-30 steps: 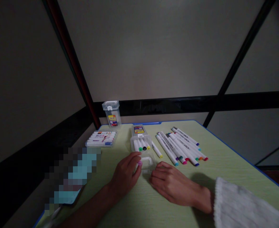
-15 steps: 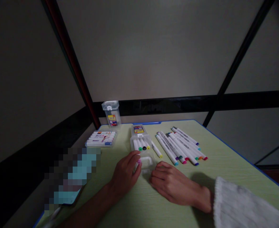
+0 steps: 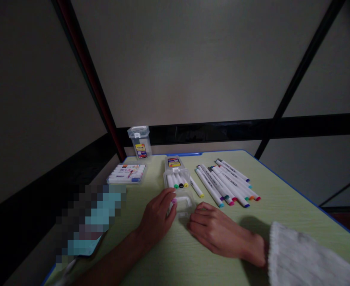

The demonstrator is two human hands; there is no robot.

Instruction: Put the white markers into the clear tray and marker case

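Observation:
A clear plastic marker box [image 3: 175, 176] lies on its side on the pale green table [image 3: 175, 254], with its hinged lid [image 3: 184, 204] open toward me. A few white markers sit inside it. My left hand [image 3: 158, 216] curls around a marker with a pink cap [image 3: 174, 201] at the lid's left edge. My right hand [image 3: 219, 232] rests on the table just right of the lid, fingers bent and close together, their tips near the lid. One marker with a yellow cap [image 3: 196, 188] lies beside the box.
Several loose white markers with coloured caps [image 3: 228, 184] lie in a row at the right. A flat pack of markers [image 3: 127, 174] and an upright clear box [image 3: 139, 142] stand at the back left. A blurred object [image 3: 88, 222] covers the left edge.
My left hand has edged slightly toward the lid with the pink-capped marker. My right hand has stayed put.

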